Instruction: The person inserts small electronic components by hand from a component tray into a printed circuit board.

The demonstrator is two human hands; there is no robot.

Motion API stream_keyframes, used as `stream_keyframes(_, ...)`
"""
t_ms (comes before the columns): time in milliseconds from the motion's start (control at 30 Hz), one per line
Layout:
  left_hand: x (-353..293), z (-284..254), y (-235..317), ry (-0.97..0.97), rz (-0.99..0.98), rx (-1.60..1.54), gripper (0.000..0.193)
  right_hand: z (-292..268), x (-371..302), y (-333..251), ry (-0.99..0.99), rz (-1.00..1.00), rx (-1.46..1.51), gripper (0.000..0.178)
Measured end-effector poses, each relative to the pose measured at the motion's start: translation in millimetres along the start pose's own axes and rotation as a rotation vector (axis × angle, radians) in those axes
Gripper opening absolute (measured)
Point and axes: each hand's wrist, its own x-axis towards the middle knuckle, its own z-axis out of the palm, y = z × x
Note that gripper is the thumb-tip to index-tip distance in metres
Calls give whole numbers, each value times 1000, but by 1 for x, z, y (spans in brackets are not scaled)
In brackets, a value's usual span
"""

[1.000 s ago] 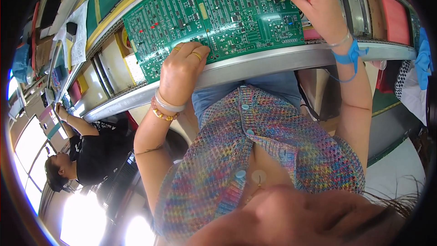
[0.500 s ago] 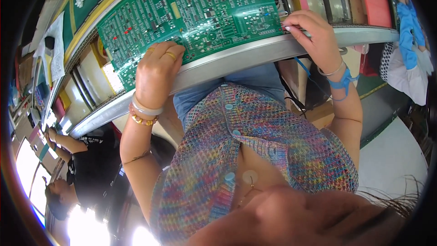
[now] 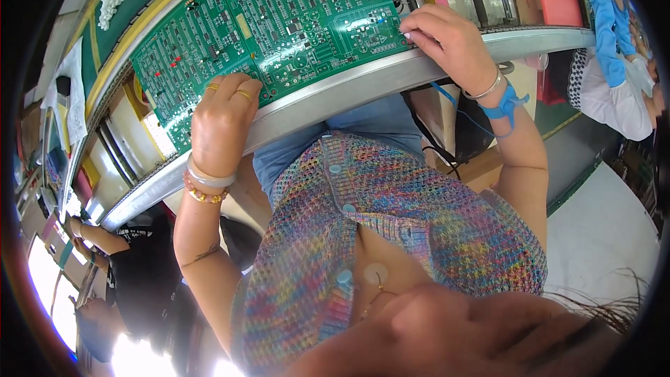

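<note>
At the counter's [image 3: 335, 94] near edge, the left hand [image 3: 222, 126], grip unclear, seemingly steadies the green circuit board [image 3: 303, 7]; the right hand's [image 3: 457, 49] grip is pinched.

Multicolour knit top [image 3: 293, 237], blue buttons [image 3: 349, 209], jeans [image 3: 377, 122]. Left hand [image 3: 220, 122] wears gold rings [image 3: 243, 94], pale bangle [image 3: 210, 181], beaded bracelet [image 3: 204, 197]. Right wrist [image 3: 479, 79]: silver bangle [image 3: 488, 89], blue strap [image 3: 504, 105].

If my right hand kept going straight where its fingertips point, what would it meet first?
The right hand would probably meet the green circuit board first, at its right edge near the lower corner; whether the fingertips touch it now is unclear.
</note>
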Motion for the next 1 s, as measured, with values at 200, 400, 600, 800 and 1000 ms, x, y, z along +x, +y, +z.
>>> stream_keyframes(200,2,4,2,18,3,34,15,-2,2,-3,-48,-120,-196,15)
stream_keyframes(400,2,-1,3,5,-15,30,14,2,5,-2,-17,-291,-331,18)
stream_keyframes(600,16,-20,1,-63,-51,-82,17,-17,19,-2,-35,-262,-165,22)
stream_keyframes(800,102,-50,-49,91,23,-113,16,-50,139,-5,293,-242,-291,5)
stream_keyframes(1000,253,-20,-127,206,-96,-170,19,-36,263,86,324,-191,-482,13)
